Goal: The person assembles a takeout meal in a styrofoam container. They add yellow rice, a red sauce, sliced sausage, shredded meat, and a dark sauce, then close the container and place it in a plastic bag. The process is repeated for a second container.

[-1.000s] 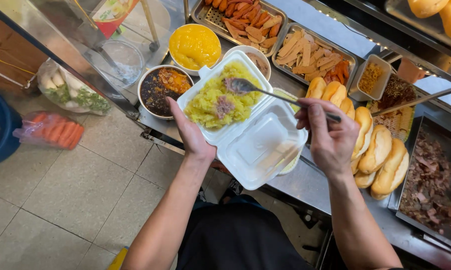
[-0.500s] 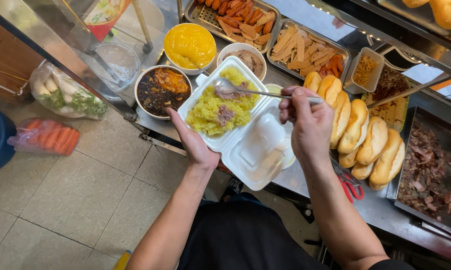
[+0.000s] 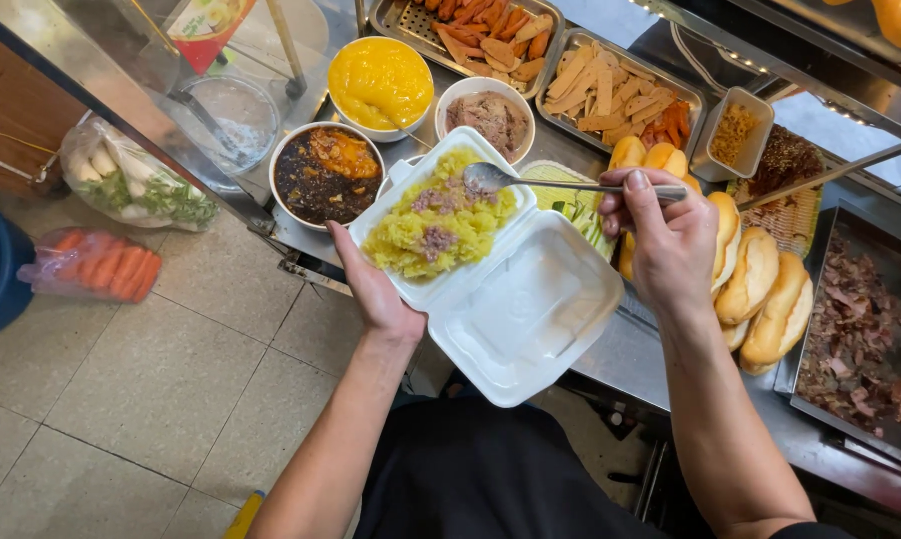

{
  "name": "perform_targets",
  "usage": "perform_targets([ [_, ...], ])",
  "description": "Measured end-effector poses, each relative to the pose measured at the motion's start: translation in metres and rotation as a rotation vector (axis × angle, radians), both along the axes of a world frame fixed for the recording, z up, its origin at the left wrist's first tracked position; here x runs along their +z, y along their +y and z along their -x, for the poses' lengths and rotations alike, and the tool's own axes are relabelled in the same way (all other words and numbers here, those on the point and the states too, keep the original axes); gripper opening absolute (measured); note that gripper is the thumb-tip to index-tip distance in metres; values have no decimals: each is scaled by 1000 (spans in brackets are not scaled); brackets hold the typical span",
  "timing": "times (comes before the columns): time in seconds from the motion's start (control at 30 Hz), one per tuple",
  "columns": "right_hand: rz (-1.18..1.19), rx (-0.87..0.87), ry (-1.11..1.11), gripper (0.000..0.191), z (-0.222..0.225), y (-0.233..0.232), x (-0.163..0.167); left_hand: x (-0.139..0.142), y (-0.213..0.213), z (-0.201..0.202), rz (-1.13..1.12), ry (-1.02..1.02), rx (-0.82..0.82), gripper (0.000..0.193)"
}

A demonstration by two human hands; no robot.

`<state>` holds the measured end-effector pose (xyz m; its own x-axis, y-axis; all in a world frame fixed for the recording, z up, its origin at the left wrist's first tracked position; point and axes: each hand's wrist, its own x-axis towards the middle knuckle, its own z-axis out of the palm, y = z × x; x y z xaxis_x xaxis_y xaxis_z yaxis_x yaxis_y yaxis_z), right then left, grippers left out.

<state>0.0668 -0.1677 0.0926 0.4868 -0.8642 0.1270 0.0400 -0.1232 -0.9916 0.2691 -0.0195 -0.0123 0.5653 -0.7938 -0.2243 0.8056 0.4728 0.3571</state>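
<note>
The left hand (image 3: 375,294) cupped the open foam box (image 3: 490,265) already heaped with yellow rice (image 3: 435,225), while the right hand (image 3: 665,235) pinched a spoon (image 3: 495,178) above it, lid unclosed.

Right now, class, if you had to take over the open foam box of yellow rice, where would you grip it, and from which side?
Grip the foam box under its filled half, from the left, where the left hand supports it. The empty lid hangs hinged and would flex; the right hand holds the spoon above.
</note>
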Motion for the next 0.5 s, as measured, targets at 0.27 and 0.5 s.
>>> perform_targets([
  [0.27,-346,-35,-197,22,3,-40,-45,-1,18,-18,17,-81,8,77],
  [0.5,200,-69,227,27,-56,-92,-156,4,38,-33,-21,-83,27,71],
])
